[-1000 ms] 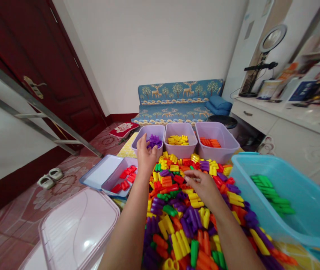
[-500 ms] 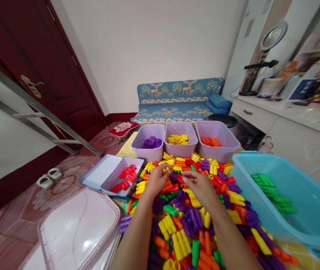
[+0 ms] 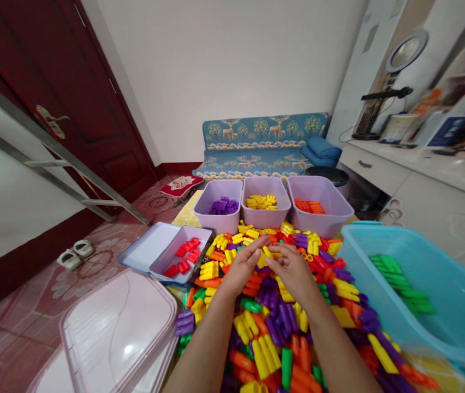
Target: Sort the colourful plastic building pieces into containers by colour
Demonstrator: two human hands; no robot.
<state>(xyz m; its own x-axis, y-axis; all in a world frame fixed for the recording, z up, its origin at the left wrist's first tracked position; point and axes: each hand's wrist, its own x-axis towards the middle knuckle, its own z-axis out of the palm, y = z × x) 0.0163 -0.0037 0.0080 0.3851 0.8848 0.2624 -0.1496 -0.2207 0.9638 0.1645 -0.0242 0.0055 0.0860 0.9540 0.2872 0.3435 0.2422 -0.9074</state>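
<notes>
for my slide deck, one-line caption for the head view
Left hand and right hand meet on a pile of coloured blocks before three lilac bins

The left hand and the right hand are bare. Both forearms are bare too, from the wrists all the way down to the bottom edge of the view. The fingers and wrists are plain. Any clothes are out of view.

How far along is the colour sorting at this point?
Early. Done: purple bin, yellow bin, orange bin, red tray and blue tub each hold a few blocks. In hand: left hand and right hand meet on yellow pieces atop the pile. Left: nearly the whole mixed pile.
</notes>
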